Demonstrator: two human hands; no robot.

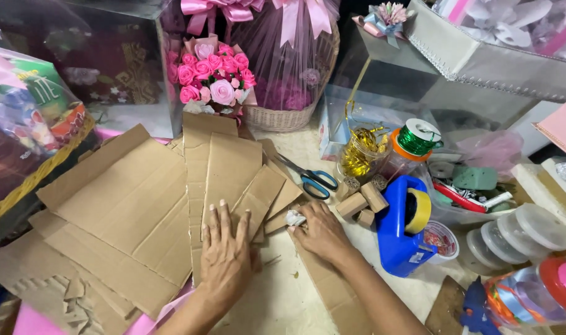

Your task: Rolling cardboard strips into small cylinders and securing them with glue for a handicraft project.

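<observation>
The left hand (226,255) lies flat, palm down, on a long cardboard strip (230,180) near the middle of the tabletop (283,298), its fingers (222,218) spread a little apart and pointing toward twelve o'clock, clamped on nothing. The strip sits atop a fan of overlapping cardboard sheets (128,205) that reach out toward nine o'clock, with torn scraps (78,298) at about eight o'clock.

Just beside it, at three o'clock, the right hand (320,232) is curled, its fingers drawn together on a small whitish object (294,218), pinched at the strip's right edge; it looks like crumpled tape or paper, though the view is too small to be sure.

At one o'clock from the right hand lie scissors (311,178) with blue and black handles, resting on the cardboard. At two o'clock sit three small cardboard blocks (362,205), touching one another. Beyond them, at three o'clock, stands a blue tape dispenser (397,239) holding a yellowish roll of tape (419,211).

Farther off at one o'clock are a jar of gold ribbon (360,155) and a spool of green ribbon (416,139). At twelve o'clock a bouquet of pink roses (213,77) stands beside a wicker basket (289,111) wrapped in pink tulle. Stacked clear plastic lids (518,236) lie at the far three o'clock edge.
</observation>
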